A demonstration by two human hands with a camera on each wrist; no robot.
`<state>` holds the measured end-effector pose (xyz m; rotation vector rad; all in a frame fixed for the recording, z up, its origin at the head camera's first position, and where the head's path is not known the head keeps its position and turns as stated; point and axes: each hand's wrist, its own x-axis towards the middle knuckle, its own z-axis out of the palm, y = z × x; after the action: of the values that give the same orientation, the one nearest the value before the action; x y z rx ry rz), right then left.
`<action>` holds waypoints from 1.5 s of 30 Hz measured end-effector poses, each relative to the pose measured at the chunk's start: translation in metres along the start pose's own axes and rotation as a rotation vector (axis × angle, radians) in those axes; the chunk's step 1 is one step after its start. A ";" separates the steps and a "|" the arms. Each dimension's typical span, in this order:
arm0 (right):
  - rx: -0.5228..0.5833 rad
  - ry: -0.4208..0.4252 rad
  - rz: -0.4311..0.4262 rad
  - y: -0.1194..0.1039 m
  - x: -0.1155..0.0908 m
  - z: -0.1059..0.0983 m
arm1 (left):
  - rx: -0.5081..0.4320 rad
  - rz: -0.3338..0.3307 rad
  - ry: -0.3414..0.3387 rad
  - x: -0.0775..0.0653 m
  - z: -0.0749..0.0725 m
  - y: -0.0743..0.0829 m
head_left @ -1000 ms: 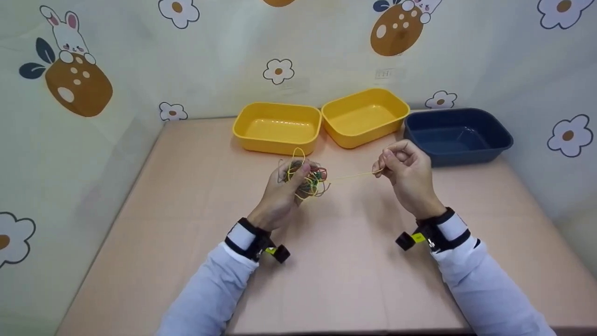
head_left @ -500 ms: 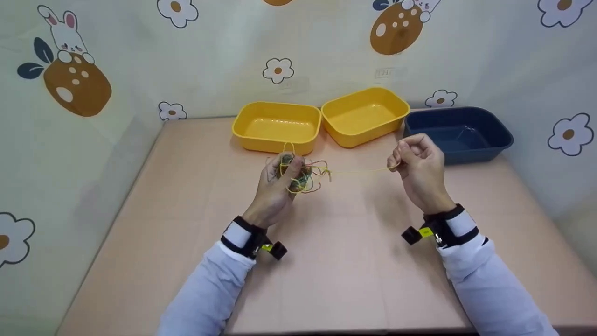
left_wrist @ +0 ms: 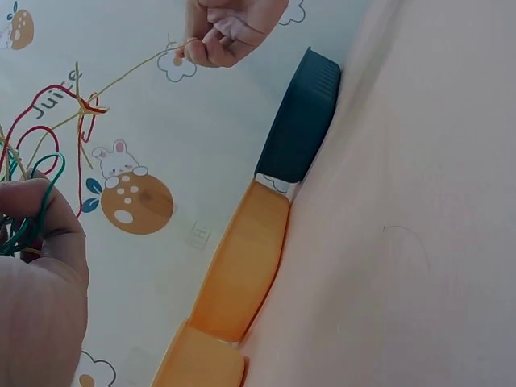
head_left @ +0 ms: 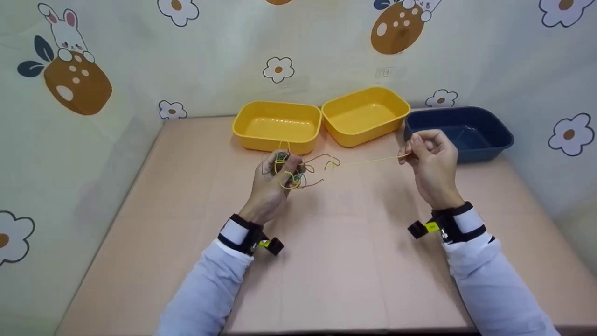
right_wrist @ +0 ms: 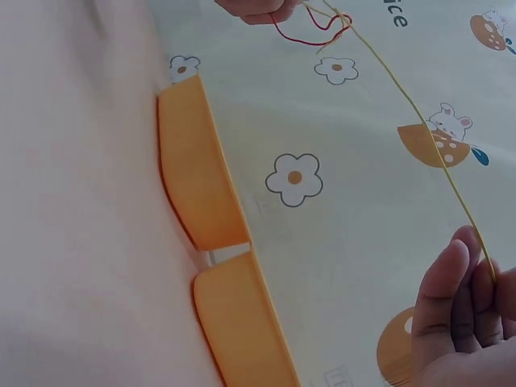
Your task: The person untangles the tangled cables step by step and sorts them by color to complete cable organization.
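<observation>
Tangled coloured strings, held above the pink-covered table.
Left hand curls around the bundle, thumb hiding part of it; the left wrist view cuts it off at the edge. Right hand pinches a yellow strand running straight to the tangle, its gripped end hidden. Individual crossings unclear. Navy basin partly covered by right fingers.

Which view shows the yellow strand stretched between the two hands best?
The right wrist view: the yellow strand runs long and clear against the wall to the right hand. The head view shows it as a thin, faint line; the left wrist view shows a shorter stretch, near the red strand.
</observation>
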<state>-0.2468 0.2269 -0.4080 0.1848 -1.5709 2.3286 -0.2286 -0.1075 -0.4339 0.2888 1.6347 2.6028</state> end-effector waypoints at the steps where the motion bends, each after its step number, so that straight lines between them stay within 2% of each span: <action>1: 0.005 0.009 0.004 -0.001 0.000 -0.001 | 0.003 0.005 0.002 0.001 0.000 0.000; 4: 0.022 0.044 0.010 -0.003 0.002 -0.005 | 0.025 0.016 0.014 0.002 -0.002 0.001; 10: 0.066 0.096 0.011 -0.007 0.007 -0.015 | 0.075 0.043 0.102 0.004 -0.010 0.005; 15: 0.059 0.116 -0.015 -0.010 0.011 -0.018 | 0.078 0.033 0.119 0.005 -0.013 0.006; 21: -0.028 0.146 -0.078 -0.022 0.013 -0.021 | 0.075 -0.004 0.136 0.005 -0.011 0.005; 27: -0.100 0.133 -0.151 -0.036 0.019 -0.031 | 0.066 -0.022 0.137 0.004 -0.010 0.008; 34: -0.159 0.060 -0.213 -0.044 0.021 -0.042 | 0.065 -0.013 0.104 0.002 -0.010 0.011; 37: -0.240 0.000 -0.231 -0.045 0.017 -0.042 | 0.088 -0.022 0.063 0.000 -0.007 0.011; 41: -0.341 -0.089 -0.240 -0.046 0.008 -0.033 | 0.160 -0.056 0.001 -0.003 -0.001 0.009; 45: -0.348 -0.180 -0.228 -0.043 0.000 -0.016 | 0.184 -0.091 -0.062 -0.005 0.005 0.006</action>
<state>-0.2308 0.2560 -0.3764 0.4721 -1.9008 1.8776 -0.2226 -0.1062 -0.4269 0.2931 1.8234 2.3583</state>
